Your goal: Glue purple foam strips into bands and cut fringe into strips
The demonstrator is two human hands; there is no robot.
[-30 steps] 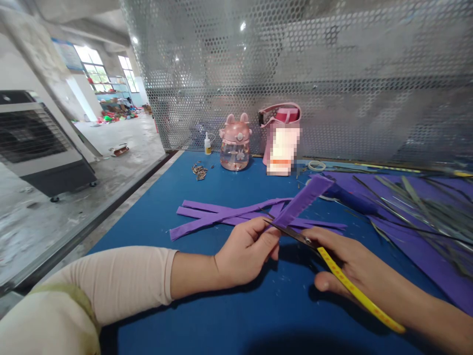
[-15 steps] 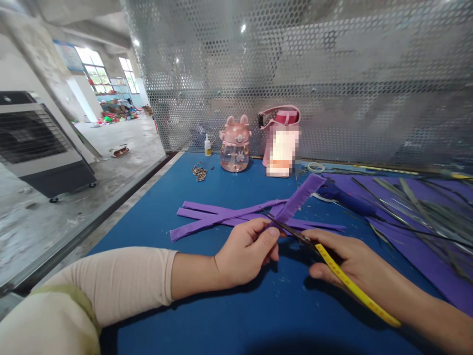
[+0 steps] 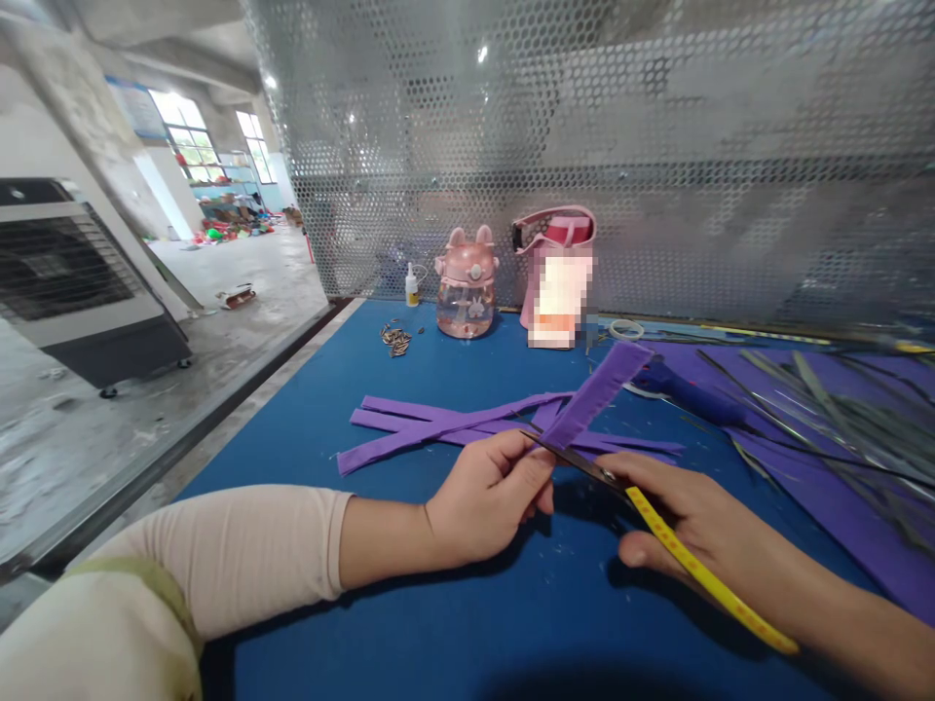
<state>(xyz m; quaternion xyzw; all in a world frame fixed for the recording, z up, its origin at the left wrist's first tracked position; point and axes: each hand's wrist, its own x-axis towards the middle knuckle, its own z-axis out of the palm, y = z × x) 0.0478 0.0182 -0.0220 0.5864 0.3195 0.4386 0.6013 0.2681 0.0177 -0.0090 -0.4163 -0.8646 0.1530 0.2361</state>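
Observation:
My left hand (image 3: 486,498) pinches the near end of a purple fringed strip (image 3: 595,392) that rises up and to the right over the blue table (image 3: 409,623). My right hand (image 3: 683,521) is closed on scissors with yellow handles (image 3: 705,574). Their dark blades (image 3: 570,455) meet the strip's lower edge just beside my left fingertips. Several flat purple strips (image 3: 438,424) lie crossed on the table behind my hands.
A pink bottle with ears (image 3: 466,294), a small glue bottle (image 3: 411,286) and a pink bag (image 3: 559,273) stand at the back against the perforated metal screen (image 3: 584,146). Purple sheet (image 3: 840,467) with thin dark stems (image 3: 840,409) covers the right. A small pile of metal bits (image 3: 395,338) lies at back left.
The scissors opened and closed on the strip's edge; the strip dipped slightly, then rose again. My hands stay in nearly the same place.

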